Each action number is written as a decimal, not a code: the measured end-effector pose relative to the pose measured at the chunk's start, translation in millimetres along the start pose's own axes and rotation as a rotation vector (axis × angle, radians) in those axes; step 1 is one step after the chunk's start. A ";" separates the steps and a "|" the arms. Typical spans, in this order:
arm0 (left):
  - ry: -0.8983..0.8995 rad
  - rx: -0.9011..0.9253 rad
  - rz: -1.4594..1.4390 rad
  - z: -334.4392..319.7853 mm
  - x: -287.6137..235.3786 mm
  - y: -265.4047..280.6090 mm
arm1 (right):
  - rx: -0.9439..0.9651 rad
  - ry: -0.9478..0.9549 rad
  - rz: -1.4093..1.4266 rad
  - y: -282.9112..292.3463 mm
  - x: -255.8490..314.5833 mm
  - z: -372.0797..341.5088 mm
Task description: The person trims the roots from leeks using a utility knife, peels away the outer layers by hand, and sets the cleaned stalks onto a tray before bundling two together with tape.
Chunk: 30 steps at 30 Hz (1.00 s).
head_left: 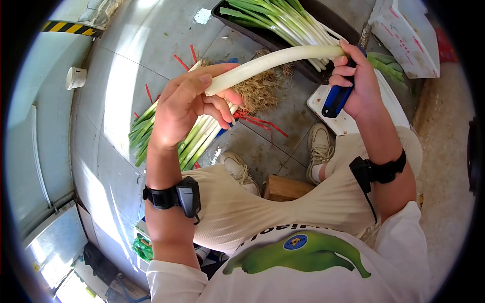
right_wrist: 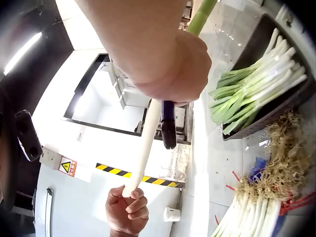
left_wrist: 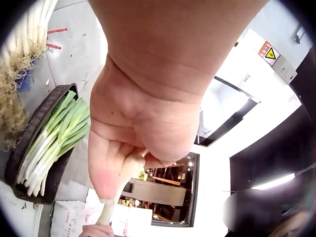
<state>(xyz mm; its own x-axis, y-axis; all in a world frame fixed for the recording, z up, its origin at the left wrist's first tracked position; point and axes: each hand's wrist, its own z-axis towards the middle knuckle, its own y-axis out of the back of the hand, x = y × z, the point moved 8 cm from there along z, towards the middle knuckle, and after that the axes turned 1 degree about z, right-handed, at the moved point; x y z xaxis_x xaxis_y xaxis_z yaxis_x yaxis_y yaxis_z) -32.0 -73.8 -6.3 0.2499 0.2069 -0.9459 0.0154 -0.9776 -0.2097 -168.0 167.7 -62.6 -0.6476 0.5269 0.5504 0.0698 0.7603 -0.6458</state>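
A long white leek (head_left: 275,61) is held up between both hands, bowed slightly in the head view. My left hand (head_left: 177,106) pinches its white root end between thumb and fingers. Further along the stalk, my right hand (head_left: 362,83) grips the leek together with a tool's blue and black handle (head_left: 335,100); the fingers hide part of both. The leek's green part (right_wrist: 200,19) extends beyond the right hand in the right wrist view. Below the left hand lies a bundle of leeks (head_left: 199,139) with shaggy brown roots (head_left: 260,93) and red ties (head_left: 257,121).
Trimmed leeks (head_left: 288,22) fill a dark crate (left_wrist: 38,111) ahead. To the right are a white box (head_left: 404,40) with red marks and a white tray (head_left: 318,98). A wooden block (head_left: 287,188) sits between the shoes. A white cup (head_left: 76,78) is by the left wall.
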 end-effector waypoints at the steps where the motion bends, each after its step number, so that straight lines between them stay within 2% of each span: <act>1: 0.008 0.011 -0.002 0.0 0.8 -0.7 | -0.002 0.013 -0.002 0.2 1.4 -0.3; 7: -0.010 0.025 0.170 -0.8 1.1 -1.8 | 0.003 0.052 -0.018 0.8 5.6 -2.5; 22: 0.021 0.035 0.269 3.5 6.3 -4.6 | 0.025 0.085 -0.057 5.6 12.2 -2.2; 27: -0.009 0.039 0.184 10.6 0.5 -7.2 | 0.059 0.100 -0.059 2.7 22.2 2.8; 30: -0.005 -0.077 0.205 16.3 -3.1 1.2 | 0.039 0.155 -0.049 -1.0 36.9 4.2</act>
<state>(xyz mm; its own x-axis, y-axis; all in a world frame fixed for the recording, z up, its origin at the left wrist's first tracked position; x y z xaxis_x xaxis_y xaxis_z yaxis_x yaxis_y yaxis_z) -48.4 -75.0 -7.6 0.2507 0.0039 -0.9681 0.0391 -0.9992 0.0061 -195.1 184.8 -43.8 -0.5245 0.5445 0.6545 0.0097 0.7725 -0.6349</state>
